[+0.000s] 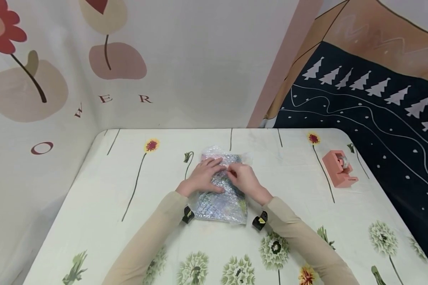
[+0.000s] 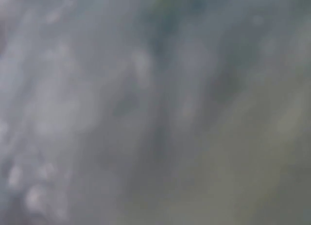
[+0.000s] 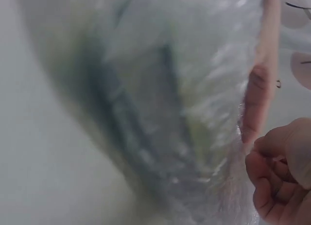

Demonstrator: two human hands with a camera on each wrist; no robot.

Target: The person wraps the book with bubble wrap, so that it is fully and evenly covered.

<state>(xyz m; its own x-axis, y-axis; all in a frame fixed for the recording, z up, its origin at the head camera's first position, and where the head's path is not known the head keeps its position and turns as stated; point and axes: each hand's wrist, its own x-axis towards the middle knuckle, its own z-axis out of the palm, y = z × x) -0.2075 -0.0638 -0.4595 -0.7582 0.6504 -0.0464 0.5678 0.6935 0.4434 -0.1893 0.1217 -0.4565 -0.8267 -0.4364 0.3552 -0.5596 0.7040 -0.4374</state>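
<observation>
A flat, colourful rectangular item wrapped in clear bubble wrap (image 1: 221,206) lies on the table in the head view. My left hand (image 1: 204,176) rests across its left side, fingers spread and thumb out over the wrap. On the upper right part, my right hand (image 1: 245,179) has its fingers curled, and the thumb and forefinger pinch at the bubble wrap near the left fingertips. Up close in the right wrist view, the curled right hand (image 3: 284,171) meets the crinkled wrap surface. The left wrist view is a blur of wrap at close range.
A pink tape dispenser (image 1: 339,170) holding a roll of tape stands at the table's right side. The tabletop (image 1: 103,206) has a flower-printed cover. Printed cloth hangs behind and to the right. Each wrist wears a black strap-on camera (image 1: 260,221).
</observation>
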